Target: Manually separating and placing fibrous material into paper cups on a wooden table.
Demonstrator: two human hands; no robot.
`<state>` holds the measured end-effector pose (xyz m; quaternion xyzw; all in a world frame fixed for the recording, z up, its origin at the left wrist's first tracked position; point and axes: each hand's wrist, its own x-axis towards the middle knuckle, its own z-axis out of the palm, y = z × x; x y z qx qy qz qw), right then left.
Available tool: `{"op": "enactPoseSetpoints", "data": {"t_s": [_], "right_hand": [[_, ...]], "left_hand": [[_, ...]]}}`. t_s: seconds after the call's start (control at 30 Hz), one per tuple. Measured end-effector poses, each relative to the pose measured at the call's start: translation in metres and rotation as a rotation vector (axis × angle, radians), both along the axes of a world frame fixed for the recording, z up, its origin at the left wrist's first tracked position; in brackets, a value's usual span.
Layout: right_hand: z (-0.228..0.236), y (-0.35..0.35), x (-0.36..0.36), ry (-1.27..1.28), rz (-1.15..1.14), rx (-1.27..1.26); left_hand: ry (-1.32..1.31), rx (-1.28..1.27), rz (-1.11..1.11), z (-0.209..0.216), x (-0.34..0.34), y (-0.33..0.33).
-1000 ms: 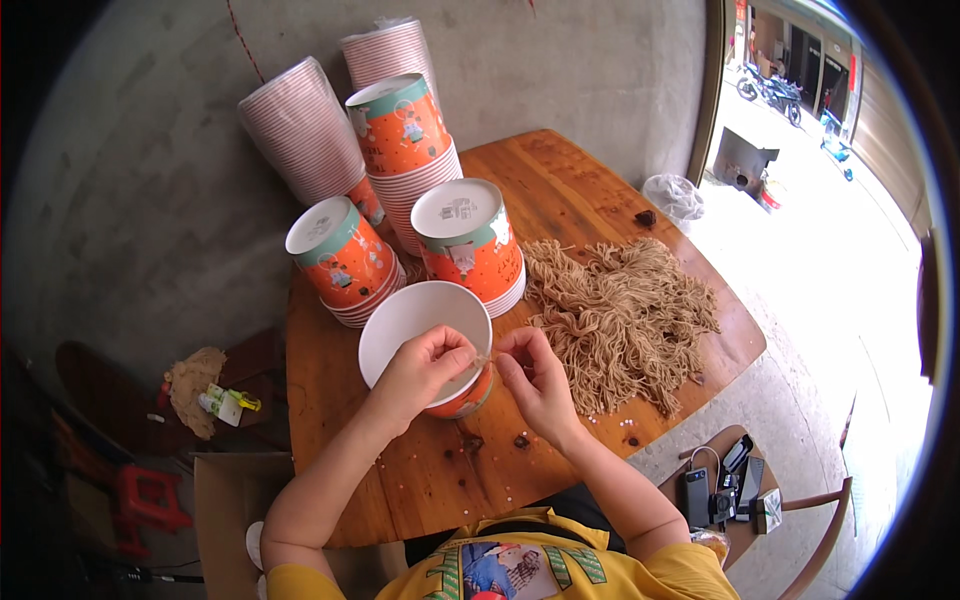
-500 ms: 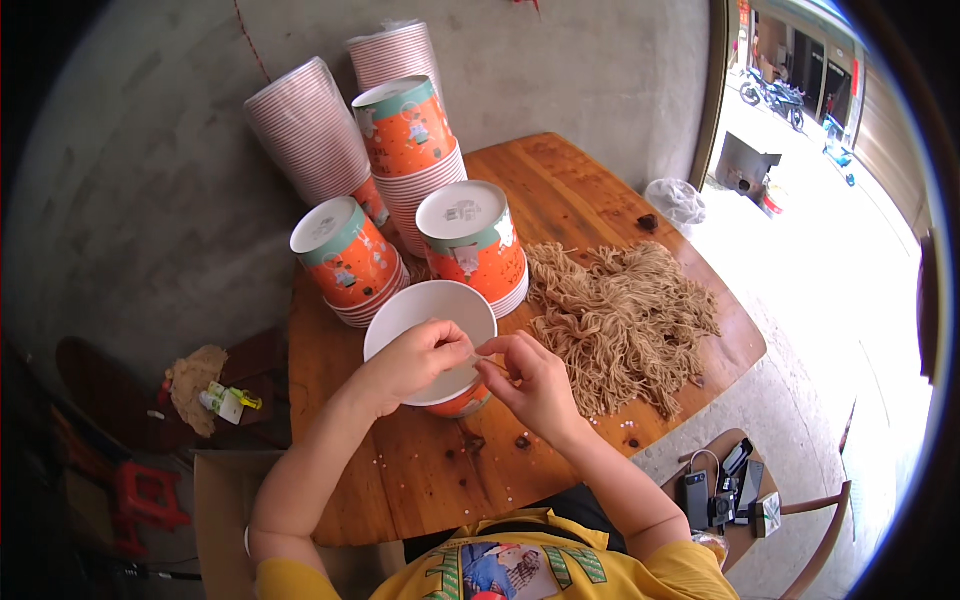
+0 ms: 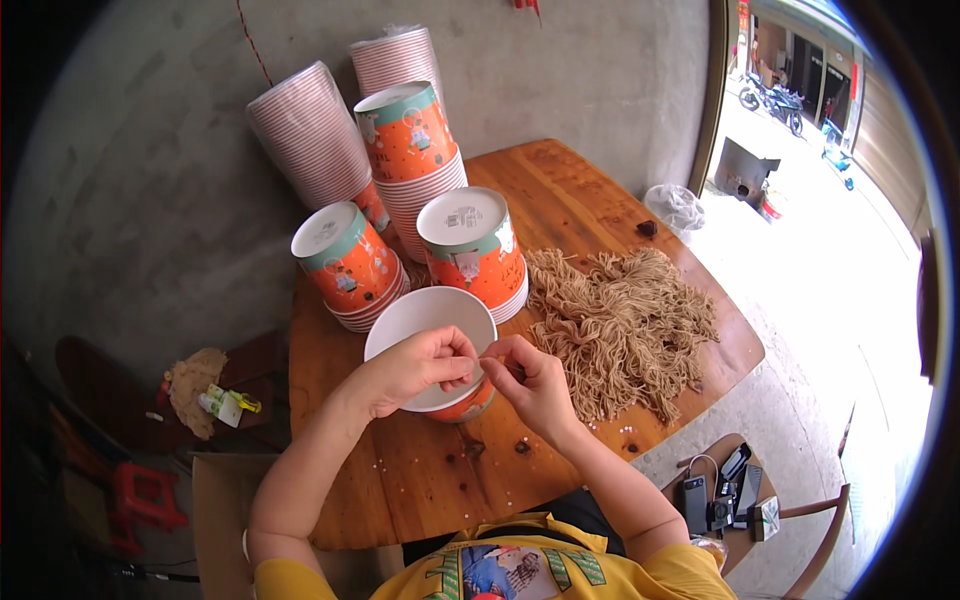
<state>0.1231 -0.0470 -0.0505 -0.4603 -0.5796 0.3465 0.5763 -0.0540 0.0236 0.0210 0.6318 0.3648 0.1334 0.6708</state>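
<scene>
My left hand and my right hand meet over an open white-lined paper tub, which stands upright on the wooden table. Fingers and thumb are pinched together on both hands, the fingertips almost touching. Whatever lies between them is too small to make out. Below the hands, part of the tub's orange outer side shows. Right of my right hand spreads a heap of wavy tan yarn strands.
Upside-down orange and green paper tubs stand in stacks behind the open one. A leaning sleeve of nested tubs rests near the grey wall. Small white bits dot the wooden table. A chair at the right holds phones and a cable.
My hands stay over the tub, still pinched, with slight finger movement. The thin strand faintly visible between the fingertips before is hard to see now. The whole view has shifted slightly.
</scene>
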Motion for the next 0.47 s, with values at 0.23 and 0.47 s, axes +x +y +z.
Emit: {"op": "enactPoseSetpoints", "data": {"t_s": [0.23, 0.47], "right_hand": [[0.000, 0.009, 0.011, 0.054, 0.091, -0.001], [0.016, 0.024, 0.028, 0.110, 0.316, -0.130]], "left_hand": [[0.146, 0.591, 0.022, -0.008, 0.006, -0.008], [-0.101, 0.209, 0.106, -0.021, 0.008, 0.001]]}}
